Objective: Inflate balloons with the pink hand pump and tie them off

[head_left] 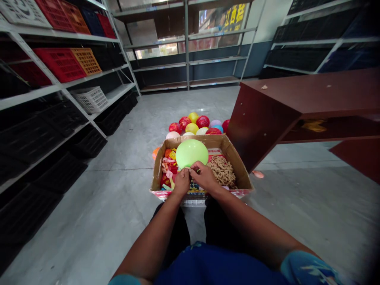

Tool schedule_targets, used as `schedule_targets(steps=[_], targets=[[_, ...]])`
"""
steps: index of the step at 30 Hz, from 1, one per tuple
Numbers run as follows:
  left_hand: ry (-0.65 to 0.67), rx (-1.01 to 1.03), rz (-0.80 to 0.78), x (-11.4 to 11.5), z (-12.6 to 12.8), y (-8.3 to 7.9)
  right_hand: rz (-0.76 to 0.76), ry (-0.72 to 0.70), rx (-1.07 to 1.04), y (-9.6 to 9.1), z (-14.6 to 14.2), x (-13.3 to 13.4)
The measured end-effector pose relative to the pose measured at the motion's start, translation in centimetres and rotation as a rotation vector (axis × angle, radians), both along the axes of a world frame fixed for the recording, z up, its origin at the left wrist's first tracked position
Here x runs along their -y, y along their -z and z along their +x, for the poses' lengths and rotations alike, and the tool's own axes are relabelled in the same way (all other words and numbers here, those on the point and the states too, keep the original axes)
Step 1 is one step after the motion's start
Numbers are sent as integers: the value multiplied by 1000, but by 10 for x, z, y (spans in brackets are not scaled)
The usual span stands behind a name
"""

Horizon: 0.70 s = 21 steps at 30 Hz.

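An inflated light green balloon (191, 152) hovers over an open cardboard box (242, 170) on the floor in front of me. My left hand (181, 182) and my right hand (203, 175) meet at the balloon's neck, both with fingers pinched closed on it. Inside the box lie colourful uninflated balloons (168, 164) on the left and a heap of tan string-like pieces (222, 171) on the right.
A cluster of inflated red, yellow, white and blue balloons (196, 124) lies on the floor behind the box. A dark red wooden desk (297, 103) stands to the right. Metal shelves with red, orange and white crates (67, 61) line the left wall.
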<state>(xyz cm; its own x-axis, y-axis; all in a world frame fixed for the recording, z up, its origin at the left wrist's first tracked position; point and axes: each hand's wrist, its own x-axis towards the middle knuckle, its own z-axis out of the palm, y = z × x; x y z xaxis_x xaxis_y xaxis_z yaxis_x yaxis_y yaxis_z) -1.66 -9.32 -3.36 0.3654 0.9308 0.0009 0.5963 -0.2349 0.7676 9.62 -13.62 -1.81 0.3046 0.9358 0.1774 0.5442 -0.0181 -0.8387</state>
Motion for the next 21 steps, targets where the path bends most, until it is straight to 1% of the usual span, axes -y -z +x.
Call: schedule_targets(steps=[2,4,12,17,19,21], targets=[[-19,40,-46,-1,0,4,7,-59,-63,4,2,0],[-32,84,-73,-1,0,7,1,-86,-94,7,3,-1],[3,174,-92,1,-1,14,38,-40,-175,12,0,-1],[8,210,-124,3,-2,13,5,-4,-215,14,0,-3],[4,227,-148,2,-1,13,-23,-17,-253,11,0,-3],[3,252,-185,1,-1,13,-56,-68,-316,7,1,-2]])
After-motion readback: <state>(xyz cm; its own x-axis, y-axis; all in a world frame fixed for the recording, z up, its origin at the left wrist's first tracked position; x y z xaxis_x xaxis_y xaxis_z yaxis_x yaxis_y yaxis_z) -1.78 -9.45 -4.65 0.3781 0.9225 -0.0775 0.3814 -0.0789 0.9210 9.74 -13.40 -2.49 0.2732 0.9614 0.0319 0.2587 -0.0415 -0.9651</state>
